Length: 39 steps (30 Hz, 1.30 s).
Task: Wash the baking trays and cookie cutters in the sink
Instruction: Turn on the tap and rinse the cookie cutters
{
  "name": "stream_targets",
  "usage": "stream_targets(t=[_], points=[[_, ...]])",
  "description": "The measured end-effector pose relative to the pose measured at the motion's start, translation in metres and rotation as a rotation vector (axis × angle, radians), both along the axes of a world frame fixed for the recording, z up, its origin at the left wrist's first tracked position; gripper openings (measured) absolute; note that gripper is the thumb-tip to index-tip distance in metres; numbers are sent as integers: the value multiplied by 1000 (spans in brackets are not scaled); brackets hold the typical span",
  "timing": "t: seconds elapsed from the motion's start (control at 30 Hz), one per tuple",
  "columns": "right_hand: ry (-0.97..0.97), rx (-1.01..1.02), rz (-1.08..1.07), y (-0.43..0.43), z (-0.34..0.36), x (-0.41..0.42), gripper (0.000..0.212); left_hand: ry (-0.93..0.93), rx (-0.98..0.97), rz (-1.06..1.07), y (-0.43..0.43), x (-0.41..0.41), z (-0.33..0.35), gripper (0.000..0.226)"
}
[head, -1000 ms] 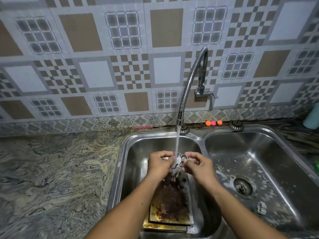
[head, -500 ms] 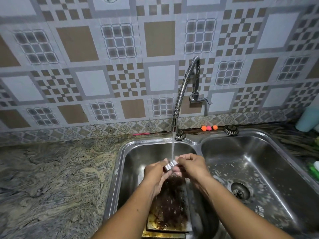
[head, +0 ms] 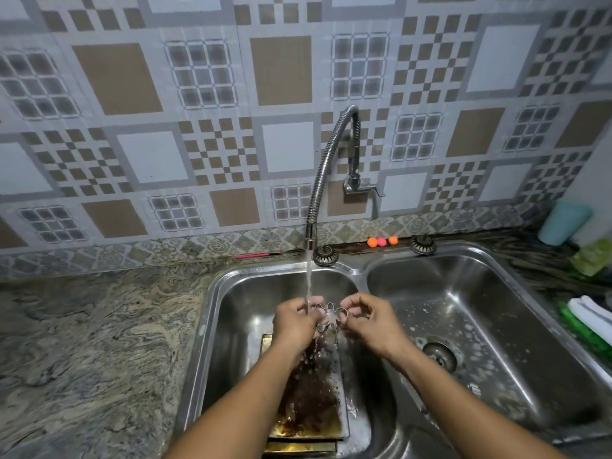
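You have: patterned wall tiles [head: 284, 71], a marbled counter [head: 99, 342], a pink stick [head: 253, 256], three small balls [head: 382, 241] and two metal plugs [head: 326, 255] along the wall's foot, a teal cup [head: 563, 221] far right.

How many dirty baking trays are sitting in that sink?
2 visible: one burnt, crusted metal baking tray in the left basin, a second golden-edged tray stacked beneath it. More could be hidden underneath.

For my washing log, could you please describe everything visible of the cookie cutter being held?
The cookie cutter is a thin, shiny metal outline with rounded lobes, open inside. The left hand and right hand pinch its opposite sides above the stained baking trays. The water stream lands at its left end.
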State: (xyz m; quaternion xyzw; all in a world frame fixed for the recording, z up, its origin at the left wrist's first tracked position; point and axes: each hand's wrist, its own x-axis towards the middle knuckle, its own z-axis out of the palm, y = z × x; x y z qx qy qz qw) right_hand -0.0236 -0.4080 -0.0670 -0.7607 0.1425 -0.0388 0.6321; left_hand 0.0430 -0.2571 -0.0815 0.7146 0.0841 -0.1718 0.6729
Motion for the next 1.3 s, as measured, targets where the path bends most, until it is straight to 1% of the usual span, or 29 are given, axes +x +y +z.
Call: stream_targets(t=[0.07, 0.13, 0.2, 0.27, 0.33, 0.43, 0.5, 0.63, 0.7, 0.8, 0.87, 0.93, 1.0, 1.07, 1.13, 1.17, 1.23, 1.3], points=[[-2, -26, -7, -16, 2, -4, 15, -57, 64, -4, -15, -5, -1, 17], [21, -45, -33, -37, 5, -10, 17, -135, 151, -38, -35, -12, -4, 18], [83, -61, -27, -64, 4, -20, 21, -181, 206, -78, -58, -21, -11, 21], [161, -85, -9, -93, 1, -31, 20, -199, 243, -112, -84, -30, -21, 19], [247, -97, -24, -124, -9, -42, 20, -162, 283, -152, -110, -44, -28, 17], [381, -68, -53, -166, -33, -62, 17, -12, 256, -253, -151, -67, -51, 21], [475, -59, -57, -188, -52, -77, 18, 65, 300, -333, -175, -78, -73, 21], [665, -8, -40, -222, -98, -100, 19, 167, 418, -490, -211, -97, -111, 42], [739, -17, 14, -230, -120, -105, 18, 191, 506, -592, -218, -106, -119, 35], [820, -77, 114, -233, -138, -110, 16, 231, 575, -692, -222, -113, -128, 14], [849, -171, 197, -233, -144, -111, 14, 223, 615, -732, -224, -114, -127, 11], [876, -254, 265, -232, -135, -110, 9, 190, 631, -742, -221, -112, -118, 17], [835, -352, 276, -230, -117, -102, 7, 168, 563, -665, -214, -105, -108, 16], [713, -397, 223, -222, -94, -85, 6, 156, 458, -523, -201, -93, -98, 13], [558, -377, 155, -204, -70, -63, 9, 119, 354, -369, -181, -80, -82, 15], [494, -352, 125, -192, -61, -52, 12, 77, 340, -302, -170, -74, -74, 17], [400, -273, 111, -157, -43, -31, 15, -11, 362, -195, -141, -63, -59, 17], [367, -197, 140, -114, -37, -16, 18, -39, 398, -128, -107, -56, -51, 16]])
